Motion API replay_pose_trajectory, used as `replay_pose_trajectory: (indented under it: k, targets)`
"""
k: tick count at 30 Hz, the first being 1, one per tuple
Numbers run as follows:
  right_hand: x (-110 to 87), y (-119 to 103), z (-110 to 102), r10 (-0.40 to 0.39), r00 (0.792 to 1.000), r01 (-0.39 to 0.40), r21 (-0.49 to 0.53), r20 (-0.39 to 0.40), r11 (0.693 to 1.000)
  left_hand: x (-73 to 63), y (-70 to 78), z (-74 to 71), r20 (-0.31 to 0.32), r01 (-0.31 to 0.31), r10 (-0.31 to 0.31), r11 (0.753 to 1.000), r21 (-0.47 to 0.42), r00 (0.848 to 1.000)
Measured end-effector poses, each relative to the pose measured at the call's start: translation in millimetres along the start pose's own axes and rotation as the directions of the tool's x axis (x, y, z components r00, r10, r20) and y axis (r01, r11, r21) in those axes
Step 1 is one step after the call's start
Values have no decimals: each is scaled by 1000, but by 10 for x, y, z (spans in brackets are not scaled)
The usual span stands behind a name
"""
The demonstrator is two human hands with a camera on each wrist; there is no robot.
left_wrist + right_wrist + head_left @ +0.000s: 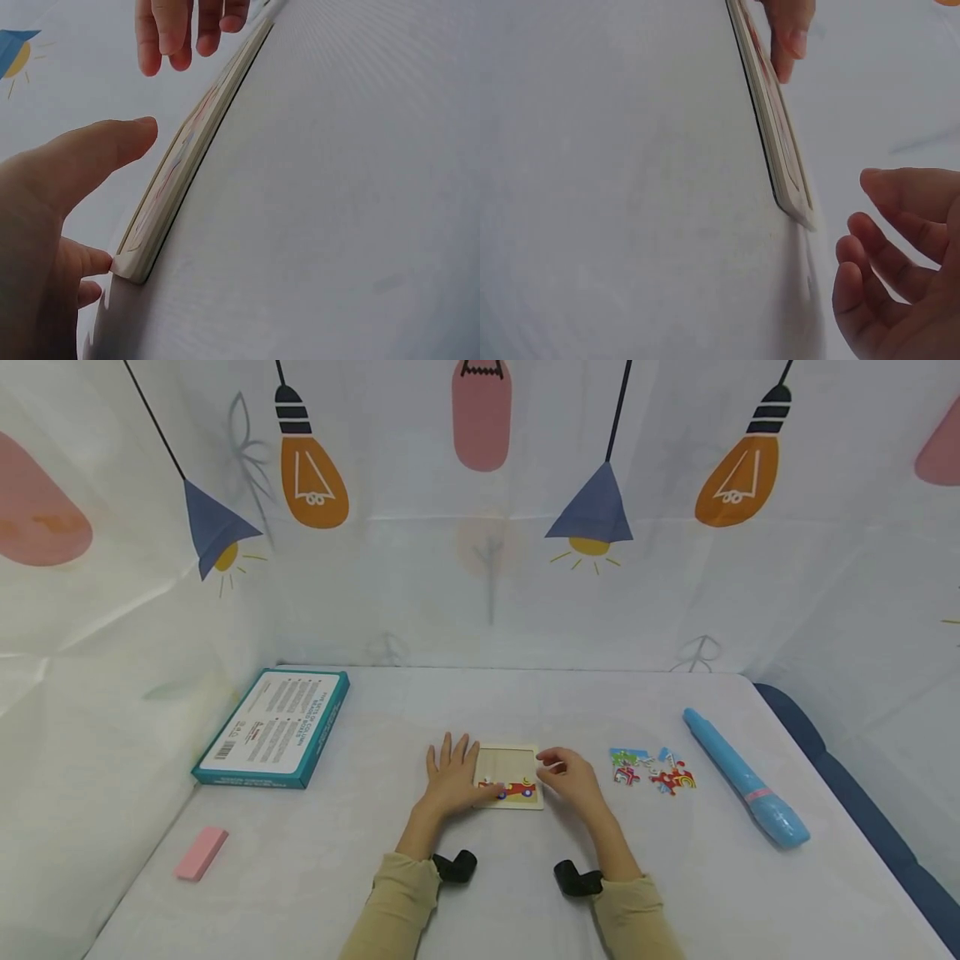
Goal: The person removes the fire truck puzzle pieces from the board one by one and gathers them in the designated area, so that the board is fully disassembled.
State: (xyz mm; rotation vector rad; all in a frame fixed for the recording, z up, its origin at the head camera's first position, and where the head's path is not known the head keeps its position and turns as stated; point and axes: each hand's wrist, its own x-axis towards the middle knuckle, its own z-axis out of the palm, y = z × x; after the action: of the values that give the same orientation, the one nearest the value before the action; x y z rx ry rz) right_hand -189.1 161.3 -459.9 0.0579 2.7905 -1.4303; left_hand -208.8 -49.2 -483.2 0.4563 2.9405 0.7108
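Observation:
A shallow wooden puzzle tray (508, 760) lies flat on the table, with a strip of joined pieces showing a red vehicle (521, 789) along its near side. My left hand (452, 781) is at the tray's left side with fingers spread. In the left wrist view its thumb (112, 146) hovers over the tray, while a fingertip touches the tray's corner. On the other side my right hand (572, 779) has loosely bent fingers holding nothing. The right wrist view shows a gap between those fingers (889, 255) and the tray edge (780, 161).
Several loose jigsaw pieces (672, 777) lie right of the tray, some printed green and blue. Beyond them is a light-blue pen-shaped object (742, 777). At the left are a teal-edged box (270, 727) and a pink block (202, 853). White printed cloth (420, 585) hangs behind.

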Motion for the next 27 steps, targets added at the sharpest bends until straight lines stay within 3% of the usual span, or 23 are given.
replay_pose_trajectory:
  k: [10, 16, 20, 27]
  targets:
    - [-56, -57, 119, -85, 984, 109, -159, 155, 981, 12, 21, 56, -15, 19, -18, 997, 73, 1000]
    - [-49, -51, 135, -114, 980, 153, -252, 164, 955, 17, 66, 80, -9, 53, -52, 996, 78, 999]
    - [-23, -36, 130, -122, 979, 159, -239, 163, 958, 21, 79, 76, -5, 67, -67, 996, 63, 998]
    - [-30, -55, 118, -127, 977, 147, -109, 173, 983, 38, 58, 95, -14, 69, -69, 996, 47, 998]
